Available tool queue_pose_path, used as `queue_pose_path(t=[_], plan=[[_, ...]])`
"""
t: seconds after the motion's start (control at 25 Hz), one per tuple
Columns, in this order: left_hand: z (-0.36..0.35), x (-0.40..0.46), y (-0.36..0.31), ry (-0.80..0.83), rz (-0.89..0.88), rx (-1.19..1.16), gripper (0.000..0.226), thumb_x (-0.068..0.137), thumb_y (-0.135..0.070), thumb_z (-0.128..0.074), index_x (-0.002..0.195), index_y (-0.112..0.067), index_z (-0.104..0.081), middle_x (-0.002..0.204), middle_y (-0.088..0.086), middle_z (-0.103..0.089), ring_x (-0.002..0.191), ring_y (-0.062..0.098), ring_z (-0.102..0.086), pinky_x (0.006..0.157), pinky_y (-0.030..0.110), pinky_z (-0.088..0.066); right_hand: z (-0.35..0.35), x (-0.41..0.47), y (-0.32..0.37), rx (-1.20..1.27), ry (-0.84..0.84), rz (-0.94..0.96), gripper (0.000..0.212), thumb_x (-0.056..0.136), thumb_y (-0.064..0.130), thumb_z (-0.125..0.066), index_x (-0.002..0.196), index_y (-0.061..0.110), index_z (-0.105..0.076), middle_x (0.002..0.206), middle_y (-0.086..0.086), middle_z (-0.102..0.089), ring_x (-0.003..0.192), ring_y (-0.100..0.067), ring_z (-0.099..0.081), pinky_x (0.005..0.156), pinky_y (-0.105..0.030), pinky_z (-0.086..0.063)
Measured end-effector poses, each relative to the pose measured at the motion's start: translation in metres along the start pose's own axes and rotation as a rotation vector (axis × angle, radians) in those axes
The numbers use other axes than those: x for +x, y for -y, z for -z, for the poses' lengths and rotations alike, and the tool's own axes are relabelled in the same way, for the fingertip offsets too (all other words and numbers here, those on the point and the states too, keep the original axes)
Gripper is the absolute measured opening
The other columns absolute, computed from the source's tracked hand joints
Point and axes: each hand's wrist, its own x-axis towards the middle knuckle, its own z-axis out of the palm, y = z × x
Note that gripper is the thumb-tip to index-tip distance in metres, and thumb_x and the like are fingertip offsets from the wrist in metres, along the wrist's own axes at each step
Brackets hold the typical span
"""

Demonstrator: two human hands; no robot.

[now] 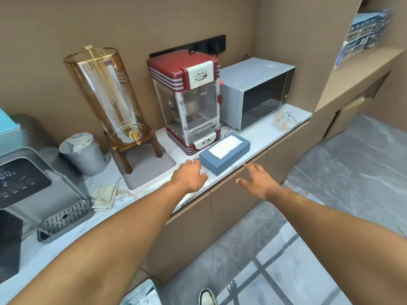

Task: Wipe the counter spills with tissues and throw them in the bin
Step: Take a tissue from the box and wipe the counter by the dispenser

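Observation:
A blue tissue box [222, 160] with a white tissue showing on top lies near the front edge of the marble counter [259, 134]. My left hand [189, 176] rests on the counter just left of the box, fingers curled, holding nothing. My right hand [256, 180] hovers in front of the counter edge, right of and below the box, fingers spread and empty. A small grey bin [84, 154] with crumpled tissue inside stands on the counter at the left. Used crumpled tissues [104, 197] lie on the counter beside brownish spill marks [123, 191]. More brownish stains [280, 119] show before the microwave.
Along the wall stand a glass drink dispenser [110, 100] on a white tray [152, 179], a red popcorn machine [189, 102] and a silver microwave [257, 91]. A grey water machine [26, 186] sits at the left. Another bin [141, 293] is on the floor by my shoe.

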Motion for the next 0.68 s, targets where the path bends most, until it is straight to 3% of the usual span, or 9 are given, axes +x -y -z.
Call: queue_pose_path(t=[0.32,0.68], plan=[[-0.019,0.116,-0.010,0.016,-0.015,-0.031,0.044,0.095,-0.039,-0.051,0.130,-0.013,-0.054,0.130,0.012,-0.055,0.119,0.032,-0.054,0.101,0.046,-0.048,0.008,0.106,-0.026,-0.015,0.001,-0.022,0.067,0.091,0.045,-0.056,0.148,0.023,-0.028,0.154,-0.005,-0.025,0.139,-0.028,-0.029,0.114,-0.044,-0.030],[-0.052,0.238,0.000,0.070,0.053,-0.135,0.047,0.094,-0.044,-0.059,0.129,-0.014,-0.056,0.130,0.014,-0.056,0.119,0.034,-0.055,0.097,0.044,-0.050,0.025,0.255,-0.023,-0.154,0.061,0.027,0.056,0.094,0.038,-0.055,0.144,0.022,-0.037,0.147,-0.007,-0.032,0.131,-0.028,-0.035,0.109,-0.045,-0.038]])
